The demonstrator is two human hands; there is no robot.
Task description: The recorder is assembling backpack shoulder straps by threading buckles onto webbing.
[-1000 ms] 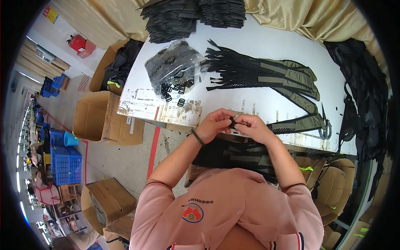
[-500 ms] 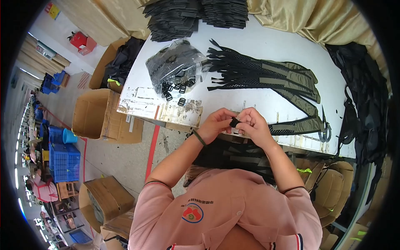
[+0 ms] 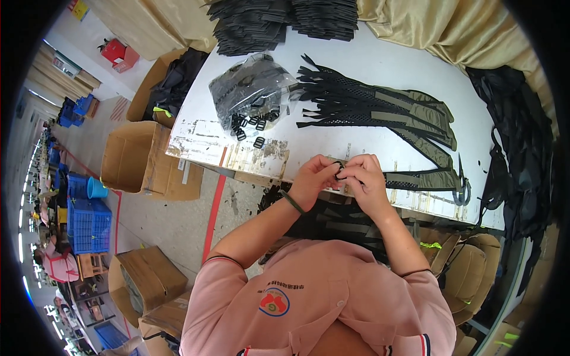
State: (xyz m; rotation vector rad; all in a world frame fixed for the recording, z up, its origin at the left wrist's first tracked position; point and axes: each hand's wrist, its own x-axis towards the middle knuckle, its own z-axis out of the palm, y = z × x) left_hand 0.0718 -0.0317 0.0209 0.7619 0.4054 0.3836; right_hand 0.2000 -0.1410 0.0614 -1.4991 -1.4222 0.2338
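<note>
Two hands close together near the centre of the frame, left hand [image 3: 316,181] and right hand [image 3: 365,181] almost meeting over the front edge of the white surface [image 3: 386,53]. Fingers of both drawn down to a narrow pinch, thumbs against fingertips, with a small black piece [image 3: 339,169] caught between; remaining fingers of the right loosely bent. Half a second ago, visible as a broad dark patch between the fingertips; now reduced to a slim, curved dark edge, either turned or partly covered. Probably a regrip or a turn of the piece rather than a release, judging by the pose, so handling apparently still under way. Cannot tell whether a buckle, a strap end or both together; equally unclear whether joined to the nearest olive-and-mesh strap [image 3: 421,180], just right of the right hand. Otherwise no change to speak of: more olive-and-black straps [image 3: 409,113] fanned out right of upper centre, clear plastic bag [image 3: 249,83] left of upper centre, loose black buckles [image 3: 259,142] at and just below its mouth, stacked black pieces [image 3: 249,24] along the top of the frame, all apparently untouched.
</note>
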